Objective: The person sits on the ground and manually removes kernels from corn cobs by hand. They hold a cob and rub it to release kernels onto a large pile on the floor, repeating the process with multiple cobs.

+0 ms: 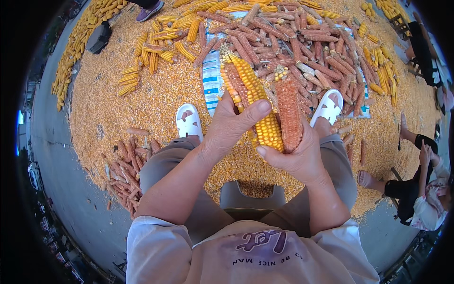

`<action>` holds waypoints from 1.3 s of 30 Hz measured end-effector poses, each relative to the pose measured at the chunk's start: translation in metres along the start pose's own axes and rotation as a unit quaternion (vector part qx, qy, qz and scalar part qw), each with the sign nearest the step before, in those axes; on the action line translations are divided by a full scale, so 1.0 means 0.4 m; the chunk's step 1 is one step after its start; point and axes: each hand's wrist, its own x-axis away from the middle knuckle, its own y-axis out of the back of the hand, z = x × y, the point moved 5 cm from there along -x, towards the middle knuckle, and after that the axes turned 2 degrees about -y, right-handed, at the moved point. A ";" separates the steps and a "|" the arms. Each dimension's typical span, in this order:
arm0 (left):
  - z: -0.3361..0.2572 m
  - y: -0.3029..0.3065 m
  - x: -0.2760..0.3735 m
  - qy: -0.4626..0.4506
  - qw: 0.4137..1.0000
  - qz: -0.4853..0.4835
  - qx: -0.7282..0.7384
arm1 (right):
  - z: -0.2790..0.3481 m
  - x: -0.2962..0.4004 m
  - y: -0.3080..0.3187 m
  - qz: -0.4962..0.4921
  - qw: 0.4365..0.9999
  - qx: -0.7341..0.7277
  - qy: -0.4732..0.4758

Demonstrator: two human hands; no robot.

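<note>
My left hand (230, 122) is closed around a yellow ear of corn (257, 96), its thumb laid across the kernels. A strip of this ear is stripped down to the reddish cob. In my right hand (301, 156) is a nearly bare corn cob (289, 110), with a few pale kernels left at its tip. The cob stands upright beside the ear, and my right thumb presses on the ear's lower end. My fingers behind both pieces are hidden. Loose corn kernels (244, 170) cover the ground below my hands.
A large heap of stripped cobs (322, 64) lies ahead on a white and blue woven sheet (212, 81). More cobs (124, 174) lie at the left. Unshelled ears (152, 53) are ahead left. A dark object (98, 37) rests on the kernels. People (418, 184) sit at the right.
</note>
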 end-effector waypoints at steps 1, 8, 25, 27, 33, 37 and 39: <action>-0.002 -0.005 0.000 -0.019 1.000 -0.010 0.004 | -0.002 0.000 0.001 0.001 1.000 -0.003 -0.005; -0.022 -0.018 0.002 -0.048 0.996 0.029 -0.069 | 0.000 0.002 -0.003 0.029 0.990 -0.132 -0.040; -0.017 0.021 0.017 0.068 0.996 -0.042 -0.034 | -0.019 -0.001 0.010 0.075 0.983 -0.133 -0.107; -0.023 0.008 0.027 0.041 0.999 -0.004 0.001 | -0.019 0.000 0.013 0.078 0.979 -0.152 -0.113; -0.002 -0.020 0.030 0.006 0.999 0.041 0.034 | 0.000 -0.009 -0.001 0.000 0.999 -0.032 0.015; 0.033 -0.024 0.010 0.070 0.995 0.038 0.064 | -0.020 -0.003 0.017 -0.016 0.996 -0.081 -0.037; 0.028 -0.041 0.019 0.104 0.988 0.065 0.090 | -0.011 -0.017 0.057 -0.082 0.983 -0.116 -0.117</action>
